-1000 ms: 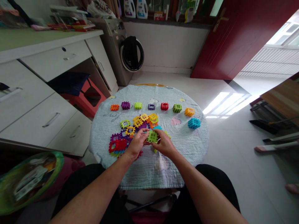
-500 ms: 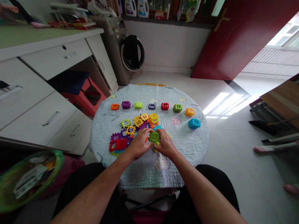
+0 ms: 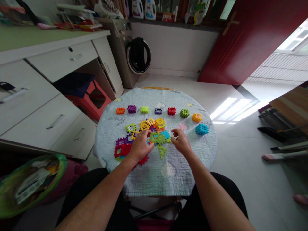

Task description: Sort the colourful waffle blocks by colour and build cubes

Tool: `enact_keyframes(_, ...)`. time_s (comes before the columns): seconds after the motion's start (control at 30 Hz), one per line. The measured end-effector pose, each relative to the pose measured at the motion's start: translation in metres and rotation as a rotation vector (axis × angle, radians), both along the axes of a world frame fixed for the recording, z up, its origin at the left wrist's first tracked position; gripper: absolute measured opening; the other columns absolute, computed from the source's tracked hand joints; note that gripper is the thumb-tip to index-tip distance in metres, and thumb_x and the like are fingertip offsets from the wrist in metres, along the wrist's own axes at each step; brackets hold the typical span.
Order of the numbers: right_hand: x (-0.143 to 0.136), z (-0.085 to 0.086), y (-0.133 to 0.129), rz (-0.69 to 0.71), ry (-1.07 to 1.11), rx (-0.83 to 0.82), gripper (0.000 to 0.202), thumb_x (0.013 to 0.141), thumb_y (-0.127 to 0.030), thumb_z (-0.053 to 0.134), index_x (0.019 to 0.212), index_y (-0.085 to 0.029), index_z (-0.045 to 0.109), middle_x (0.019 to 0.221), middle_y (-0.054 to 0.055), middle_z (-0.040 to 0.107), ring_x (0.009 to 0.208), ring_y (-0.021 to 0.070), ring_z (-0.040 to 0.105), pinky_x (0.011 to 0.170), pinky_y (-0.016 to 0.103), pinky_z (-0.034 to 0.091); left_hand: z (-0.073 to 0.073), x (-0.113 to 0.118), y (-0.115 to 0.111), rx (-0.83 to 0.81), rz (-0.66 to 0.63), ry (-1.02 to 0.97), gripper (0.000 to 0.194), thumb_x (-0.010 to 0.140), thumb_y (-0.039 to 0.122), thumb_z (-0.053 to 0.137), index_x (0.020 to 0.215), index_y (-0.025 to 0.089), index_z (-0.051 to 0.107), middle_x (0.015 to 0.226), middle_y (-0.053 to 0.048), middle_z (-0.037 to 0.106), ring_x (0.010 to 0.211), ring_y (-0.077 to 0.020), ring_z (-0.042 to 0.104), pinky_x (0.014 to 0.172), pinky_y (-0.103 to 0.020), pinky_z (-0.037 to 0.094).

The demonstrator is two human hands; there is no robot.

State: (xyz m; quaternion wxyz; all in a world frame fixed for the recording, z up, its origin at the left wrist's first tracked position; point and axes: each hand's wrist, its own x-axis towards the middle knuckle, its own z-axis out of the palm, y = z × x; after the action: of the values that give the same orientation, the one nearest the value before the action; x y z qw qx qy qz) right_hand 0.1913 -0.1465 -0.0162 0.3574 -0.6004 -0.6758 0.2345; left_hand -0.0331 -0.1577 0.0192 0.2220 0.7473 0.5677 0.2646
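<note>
Interlocking plastic blocks with notched edges lie in a loose pile on the cloth-covered table. My left hand (image 3: 141,146) rests at the pile's right part, thumb and fingers apart around the left side of a green window block (image 3: 155,138). Orange and blue bits show in the gap between its fingers. My right hand (image 3: 181,141) hovers to the right with curved, parted fingers and nothing in them. Between the hands are a blue block (image 3: 165,134) and a light green triangular block (image 3: 162,151). Red blocks (image 3: 124,149) lie left of my left hand, which partly hides the pile.
Sorted stacks stand in an arc along the far side, among them a purple stack (image 3: 132,109), a red stack (image 3: 171,111) and a blue stack (image 3: 201,129). A bin (image 3: 64,166) stands at the lower left, and a red stool (image 3: 96,96) is beside the table.
My hands have parted. The right moved off to the right, away from the green window block that both held; the block is now lower, on the pile. The view shifted slightly.
</note>
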Motion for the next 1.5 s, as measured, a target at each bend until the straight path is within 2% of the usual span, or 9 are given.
enact_keyframes(0.1, 0.012, -0.006, 0.007, -0.127, -0.021, -0.03, 0.029, 0.068, -0.015, 0.053, 0.097, -0.018, 0.056, 0.083, 0.004, 0.055, 0.077, 0.0182, 0.054, 0.076, 0.035, 0.046, -0.002, -0.004, 0.003, -0.02, 0.05, 0.008, 0.037, 0.067, 0.018, 0.066, 0.1, 0.021, 0.051, 0.1, -0.007, 0.062, 0.095, -0.0231, 0.059, 0.086, -0.036, 0.047)
enact_keyframes(0.17, 0.009, -0.007, 0.005, -0.119, -0.078, -0.038, 0.025, 0.07, -0.019, 0.056, 0.095, -0.018, 0.057, 0.085, 0.005, 0.056, 0.081, 0.0197, 0.054, 0.079, 0.036, 0.046, -0.004, -0.006, 0.005, -0.018, 0.089, 0.017, 0.037, 0.066, 0.019, 0.066, 0.1, 0.02, 0.051, 0.1, -0.008, 0.062, 0.093, -0.023, 0.059, 0.086, -0.036, 0.047)
enact_keyframes(0.27, -0.011, -0.004, -0.007, -0.059, -0.226, -0.054, 0.021, 0.074, -0.033, 0.063, 0.089, -0.019, 0.058, 0.088, 0.007, 0.055, 0.087, 0.0236, 0.053, 0.082, 0.039, 0.043, -0.005, -0.008, 0.006, -0.006, 0.127, 0.053, 0.037, 0.066, 0.018, 0.066, 0.1, 0.02, 0.052, 0.099, -0.008, 0.062, 0.092, -0.0231, 0.059, 0.086, -0.036, 0.046)
enact_keyframes(0.43, -0.051, -0.004, -0.019, -0.127, -0.383, -0.073, 0.042, 0.069, -0.054, 0.069, 0.089, -0.02, 0.054, 0.092, 0.012, 0.054, 0.095, 0.0308, 0.05, 0.083, 0.044, 0.04, -0.005, -0.009, 0.005, 0.024, 0.083, 0.16, 0.036, 0.067, 0.012, 0.062, 0.101, 0.02, 0.052, 0.1, -0.007, 0.061, 0.096, -0.0235, 0.057, 0.089, -0.036, 0.045)
enact_keyframes(0.67, -0.058, -0.009, -0.013, -0.17, -0.395, -0.066, 0.036, 0.066, -0.042, 0.07, 0.089, -0.02, 0.053, 0.091, 0.011, 0.054, 0.091, 0.0285, 0.049, 0.082, 0.043, 0.04, -0.007, -0.009, 0.005, 0.038, 0.053, 0.174, 0.038, 0.066, 0.008, 0.059, 0.103, 0.019, 0.053, 0.105, -0.01, 0.06, 0.101, -0.0255, 0.056, 0.093, -0.038, 0.044)
enact_keyframes(0.83, -0.037, 0.002, 0.002, -0.125, -0.157, -0.001, 0.036, 0.066, -0.032, 0.065, 0.097, -0.018, 0.054, 0.094, 0.008, 0.052, 0.09, 0.0234, 0.051, 0.082, 0.037, 0.044, -0.007, -0.01, 0.006, 0.037, 0.072, 0.138, 0.041, 0.067, 0.008, 0.059, 0.105, 0.02, 0.052, 0.106, -0.008, 0.061, 0.103, -0.0243, 0.056, 0.094, -0.038, 0.044)
enact_keyframes(0.93, -0.011, 0.012, 0.021, -0.092, -0.13, 0.055, 0.04, 0.065, -0.028, 0.064, 0.103, -0.018, 0.056, 0.096, 0.007, 0.052, 0.089, 0.0225, 0.053, 0.083, 0.037, 0.045, -0.008, -0.011, 0.006, 0.035, 0.083, 0.13, 0.039, 0.068, 0.01, 0.06, 0.105, 0.02, 0.052, 0.106, -0.008, 0.061, 0.102, -0.0243, 0.057, 0.094, -0.038, 0.045)
enact_keyframes(1.23, 0.085, 0.034, 0.102, -0.16, -0.55, -0.016, 0.05, 0.067, -0.024, 0.064, 0.116, -0.017, 0.061, 0.112, 0.013, 0.055, 0.101, 0.0279, 0.051, 0.091, 0.04, 0.039, -0.008, -0.011, 0.007, -0.003, 0.079, 0.092, 0.039, 0.069, 0.011, 0.06, 0.107, 0.018, 0.053, 0.107, -0.011, 0.062, 0.1, -0.026, 0.058, 0.092, -0.04, 0.045)
enact_keyframes(1.5, 0.111, 0.035, 0.151, -0.162, -0.683, -0.109, 0.054, 0.066, -0.019, 0.066, 0.12, -0.022, 0.062, 0.12, 0.012, 0.056, 0.103, 0.0279, 0.051, 0.088, 0.037, 0.037, -0.007, -0.015, 0.01, -0.015, 0.086, 0.069, 0.041, 0.068, 0.011, 0.062, 0.108, 0.018, 0.053, 0.108, -0.011, 0.062, 0.104, -0.0265, 0.057, 0.095, -0.041, 0.045)
